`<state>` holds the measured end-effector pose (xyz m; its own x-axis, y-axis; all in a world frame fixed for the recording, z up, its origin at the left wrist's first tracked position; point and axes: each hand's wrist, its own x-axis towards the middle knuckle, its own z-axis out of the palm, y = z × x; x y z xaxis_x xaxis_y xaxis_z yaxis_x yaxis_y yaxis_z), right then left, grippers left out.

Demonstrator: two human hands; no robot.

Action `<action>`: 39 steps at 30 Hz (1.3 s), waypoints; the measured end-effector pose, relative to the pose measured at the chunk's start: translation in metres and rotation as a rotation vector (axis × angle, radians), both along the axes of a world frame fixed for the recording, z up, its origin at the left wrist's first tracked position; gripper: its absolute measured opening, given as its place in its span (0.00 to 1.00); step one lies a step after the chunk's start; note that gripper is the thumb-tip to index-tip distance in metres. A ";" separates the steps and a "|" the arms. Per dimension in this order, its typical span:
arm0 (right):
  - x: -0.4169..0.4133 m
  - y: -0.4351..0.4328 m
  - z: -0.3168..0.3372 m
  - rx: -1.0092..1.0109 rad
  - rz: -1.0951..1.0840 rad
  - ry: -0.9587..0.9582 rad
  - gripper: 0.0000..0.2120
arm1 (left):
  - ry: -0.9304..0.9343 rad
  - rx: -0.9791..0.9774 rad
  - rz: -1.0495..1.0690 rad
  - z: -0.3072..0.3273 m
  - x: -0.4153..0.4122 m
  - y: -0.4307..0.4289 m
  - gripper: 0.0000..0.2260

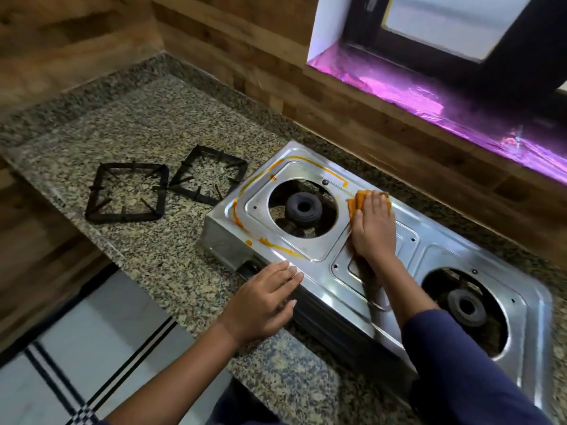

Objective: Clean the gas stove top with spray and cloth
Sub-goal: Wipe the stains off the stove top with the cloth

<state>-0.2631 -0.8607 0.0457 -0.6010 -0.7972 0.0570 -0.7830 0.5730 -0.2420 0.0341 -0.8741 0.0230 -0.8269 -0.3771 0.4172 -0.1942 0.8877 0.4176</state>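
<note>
Left of stove, on table: two grates.
Right fingers: flat, pressing cloth.
Left fingers: straight, on stove edge.

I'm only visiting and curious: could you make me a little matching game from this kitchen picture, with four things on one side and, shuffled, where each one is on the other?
Things:
1. orange cloth
2. two black pan supports
3. left hand
4. orange smears

Places:
A. on the granite counter, left of the stove top
B. along the rim around the left burner
C. under the right hand, on the stove top
D. flat on the stove top's front edge

Pairs: 1-C, 2-A, 3-D, 4-B.
</note>
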 end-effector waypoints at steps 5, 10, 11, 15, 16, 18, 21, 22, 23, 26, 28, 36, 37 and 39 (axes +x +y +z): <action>-0.016 -0.074 0.008 0.053 0.081 -0.046 0.28 | 0.016 0.065 -0.007 0.003 -0.001 -0.002 0.20; -0.020 -0.083 0.013 0.082 0.391 -0.125 0.31 | -0.039 0.083 -0.044 0.006 0.003 -0.010 0.20; -0.022 -0.073 0.013 0.056 0.436 -0.132 0.33 | -0.054 0.072 -0.060 0.005 0.005 -0.013 0.20; -0.031 -0.046 0.009 0.011 0.413 -0.061 0.30 | -0.145 -0.021 -0.155 0.007 0.011 -0.025 0.22; -0.032 -0.050 0.010 0.013 0.375 -0.055 0.30 | -0.172 -0.044 -0.187 0.008 0.012 -0.030 0.23; -0.034 -0.072 0.010 0.040 0.304 -0.046 0.27 | -0.233 -0.101 -0.244 0.011 0.016 -0.040 0.24; -0.031 -0.121 0.013 0.073 0.245 -0.058 0.27 | -0.292 -0.144 -0.290 0.016 0.022 -0.049 0.24; -0.026 -0.138 0.013 0.081 0.243 -0.065 0.28 | -0.298 -0.142 -0.303 0.018 0.024 -0.051 0.24; -0.019 -0.154 0.013 0.089 0.253 -0.069 0.28 | -0.299 -0.139 -0.313 0.019 0.025 -0.052 0.24; 0.012 -0.201 0.014 0.120 0.303 -0.073 0.30 | -0.290 -0.116 -0.296 0.019 0.033 -0.061 0.24; 0.037 -0.224 0.016 0.127 0.362 -0.063 0.30 | -0.259 -0.087 -0.219 0.017 0.047 -0.076 0.24; 0.130 -0.189 0.012 0.046 0.593 -0.052 0.29 | -0.221 -0.039 0.029 0.000 0.104 -0.160 0.23; 0.145 -0.177 0.013 0.036 0.601 -0.073 0.29 | -0.200 -0.042 -0.010 -0.003 0.107 -0.166 0.23; 0.169 -0.155 0.012 0.011 0.607 -0.095 0.29 | -0.135 -0.033 -0.042 -0.007 0.110 -0.177 0.22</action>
